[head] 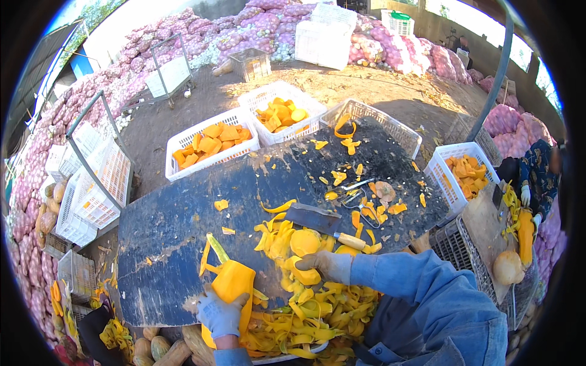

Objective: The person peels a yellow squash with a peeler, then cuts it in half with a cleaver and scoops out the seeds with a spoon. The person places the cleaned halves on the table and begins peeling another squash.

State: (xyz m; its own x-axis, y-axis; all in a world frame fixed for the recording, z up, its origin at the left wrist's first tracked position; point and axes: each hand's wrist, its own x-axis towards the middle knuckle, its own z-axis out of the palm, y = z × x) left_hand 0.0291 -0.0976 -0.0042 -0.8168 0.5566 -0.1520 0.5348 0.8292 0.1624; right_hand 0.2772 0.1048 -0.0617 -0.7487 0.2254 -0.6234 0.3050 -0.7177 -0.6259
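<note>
My left hand (222, 311), in a pale work glove, grips a peeled orange squash (234, 281) at the near edge of a dark, worn tabletop (169, 238). Strips of yellow peel lie around its far end. My gloved right hand (327, 266) has its fingers on a yellow-orange squash piece (304, 274). Just beyond sits a round cut squash piece (305, 242) among peelings. A cleaver (316, 219) with a wooden handle (350, 240) lies flat there. Below the table edge, a heap of squash peelings (316, 315) fills a container, mostly hidden.
Metal tools (361, 206) lie among scraps on the table's right. White plastic crates (210, 162) with cut squash stand beyond it; another crate (458, 178) stands right. At far right a person (540, 183) handles a squash. Unpeeled squashes (160, 347) lie below left. Mesh sacks (151, 55) are piled behind.
</note>
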